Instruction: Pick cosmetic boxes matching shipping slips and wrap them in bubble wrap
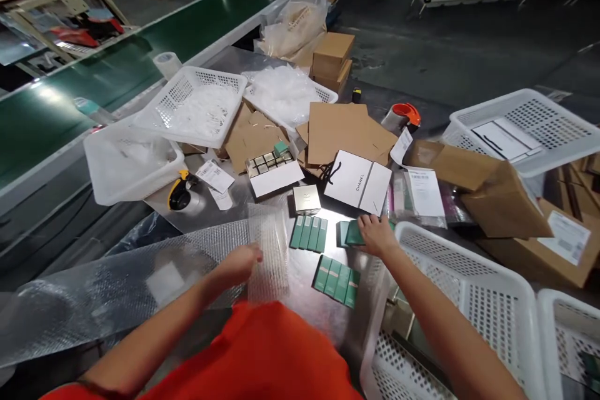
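My left hand [241, 262] is closed at the edge of a clear sheet of bubble wrap [269, 250], fingers curled. The rest of the wrap trails off to the left. My right hand [376, 234] grips a small dark green box [355, 233] at the right side of the metal table; a second green box [342, 234] touches it on the left. A row of several slim green boxes [308, 234] lies between my hands. Nearer to me is another row of green boxes [336, 280]. A shiny gold box [306, 199] sits just beyond them.
A white paper bag [359, 181] and a tray of gold-topped items [272, 172] lie farther back, with cardboard [344, 131] behind. A white basket [469, 281] stands under my right forearm. Tape dispensers [185, 192] and a conveyor [154, 44] are at left.
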Demonstrator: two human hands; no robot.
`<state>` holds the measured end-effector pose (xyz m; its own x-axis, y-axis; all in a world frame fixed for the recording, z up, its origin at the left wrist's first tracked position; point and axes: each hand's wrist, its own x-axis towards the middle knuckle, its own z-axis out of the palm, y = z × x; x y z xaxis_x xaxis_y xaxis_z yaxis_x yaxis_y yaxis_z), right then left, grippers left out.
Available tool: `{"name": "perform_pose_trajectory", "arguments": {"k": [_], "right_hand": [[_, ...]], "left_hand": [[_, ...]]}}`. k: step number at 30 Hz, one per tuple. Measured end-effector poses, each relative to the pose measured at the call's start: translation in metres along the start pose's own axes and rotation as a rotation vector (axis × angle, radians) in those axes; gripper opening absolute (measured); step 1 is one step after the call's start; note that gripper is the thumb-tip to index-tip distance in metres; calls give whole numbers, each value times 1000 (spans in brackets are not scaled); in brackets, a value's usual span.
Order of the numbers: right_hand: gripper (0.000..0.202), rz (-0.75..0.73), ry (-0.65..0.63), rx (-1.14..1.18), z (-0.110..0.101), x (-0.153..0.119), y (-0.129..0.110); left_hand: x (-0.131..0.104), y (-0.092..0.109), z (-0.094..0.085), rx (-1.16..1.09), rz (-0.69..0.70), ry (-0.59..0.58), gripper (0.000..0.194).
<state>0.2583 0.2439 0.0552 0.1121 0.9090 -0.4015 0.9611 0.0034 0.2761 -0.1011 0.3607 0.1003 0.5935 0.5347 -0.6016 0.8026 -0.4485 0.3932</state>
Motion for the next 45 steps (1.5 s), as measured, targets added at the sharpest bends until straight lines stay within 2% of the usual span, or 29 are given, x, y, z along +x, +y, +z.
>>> {"name": "perform_pose_trajectory", "arguments": {"k": [2, 4, 9, 12, 16, 20, 22, 24, 28, 31, 38, 42, 45], "right_hand": [[73, 5, -7, 13, 2, 4, -1], [73, 8, -9, 23, 3, 8, -1], [74, 10, -5, 58, 7, 12, -3], [73, 49, -13, 87, 17, 7, -8], [78, 150, -68, 136, 39, 4, -19], [96, 262, -160, 196, 54, 11, -32], [105, 297, -168, 221, 52, 14, -41], [108, 259, -119, 233, 45, 17, -50], [99, 54, 12, 256, 27, 24, -65], [90, 15, 41, 293, 22, 26, -65], [65, 139, 58, 399, 33, 16, -47], [69, 214, 80, 476, 25, 3, -59], [76, 309, 181, 524, 15, -17, -67]], "left_hand": [[0, -15, 7, 13, 12, -39, 26], [2, -22, 16, 30, 19, -53, 24], [15, -24, 40, 40, -38, 6, 21], [23, -26, 51, 44, -76, 27, 22], [28, -28, 58, 34, -79, 44, 28], [25, -28, 57, 10, -79, 53, 28], [22, -27, 57, -3, -88, 58, 28], [20, -26, 57, -13, -98, 61, 29], [18, -25, 59, -21, -111, 48, 30], [18, -26, 59, -25, -111, 41, 28], [14, -27, 61, -76, -135, 42, 18], [5, -22, 61, -88, -89, 63, 11], [10, -25, 65, -67, -60, 74, 19]]}}
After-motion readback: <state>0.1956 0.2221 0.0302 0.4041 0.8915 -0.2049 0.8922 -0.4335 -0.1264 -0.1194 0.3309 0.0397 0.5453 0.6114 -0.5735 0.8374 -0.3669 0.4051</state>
